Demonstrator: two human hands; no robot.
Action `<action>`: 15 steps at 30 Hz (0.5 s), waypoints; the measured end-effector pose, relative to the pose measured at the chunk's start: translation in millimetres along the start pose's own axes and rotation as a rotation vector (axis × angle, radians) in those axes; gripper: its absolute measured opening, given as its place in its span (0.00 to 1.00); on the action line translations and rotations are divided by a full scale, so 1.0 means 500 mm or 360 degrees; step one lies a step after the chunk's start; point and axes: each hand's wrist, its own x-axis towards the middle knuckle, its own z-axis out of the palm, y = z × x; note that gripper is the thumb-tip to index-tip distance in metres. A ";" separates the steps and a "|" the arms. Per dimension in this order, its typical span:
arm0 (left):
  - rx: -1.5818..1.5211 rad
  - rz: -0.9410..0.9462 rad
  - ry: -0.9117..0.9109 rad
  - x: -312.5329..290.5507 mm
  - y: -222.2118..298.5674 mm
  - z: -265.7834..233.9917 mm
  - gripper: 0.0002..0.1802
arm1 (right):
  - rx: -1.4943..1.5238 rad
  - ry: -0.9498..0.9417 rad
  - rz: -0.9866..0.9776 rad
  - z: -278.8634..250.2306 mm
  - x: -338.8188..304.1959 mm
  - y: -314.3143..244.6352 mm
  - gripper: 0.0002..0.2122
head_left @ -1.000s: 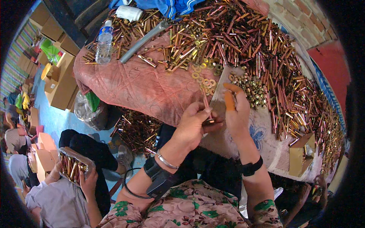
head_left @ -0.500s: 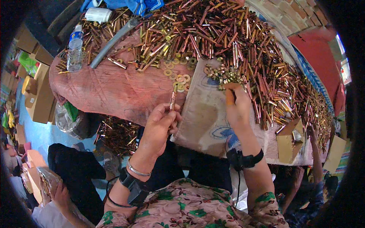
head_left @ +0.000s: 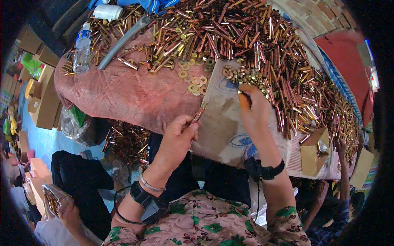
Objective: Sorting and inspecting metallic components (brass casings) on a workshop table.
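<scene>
My left hand (head_left: pixel 179 133) is closed round a copper-coloured sleeve anchor bolt (head_left: pixel 200 112), whose thinner brass end points up and away, tilted right. Pinched in the thumb and fingers of my right hand (head_left: pixel 255 107) is a small shiny nut (head_left: pixel 240 92). Just beyond that hand lies a heap of small brass nuts (head_left: pixel 242 75) on a stained pale cloth (head_left: pixel 217 133). Flat brass washers (head_left: pixel 198 85) are scattered beyond the bolt, at the edge of the pink cloth (head_left: pixel 123 96).
A big pile of copper-coloured bolts and sleeves (head_left: pixel 230 26) covers the far and right sides. A grey pipe (head_left: pixel 123 43) and a plastic bottle (head_left: pixel 82 51) are at the far left. An opened carton (head_left: pixel 314 153) stands right; other people's hands (head_left: pixel 69 213) show at both sides.
My left hand has swung the bolt rightward, tilting it over the pale cloth. My right hand has drawn slightly left from the nuts, and a shiny nut now shows at its fingertips.
</scene>
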 end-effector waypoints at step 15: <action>0.0115 -0.0025 -0.0132 -0.107 0.006 -0.020 0.10 | 0.1060 -0.0559 0.0574 -0.034 -0.106 -0.140 0.10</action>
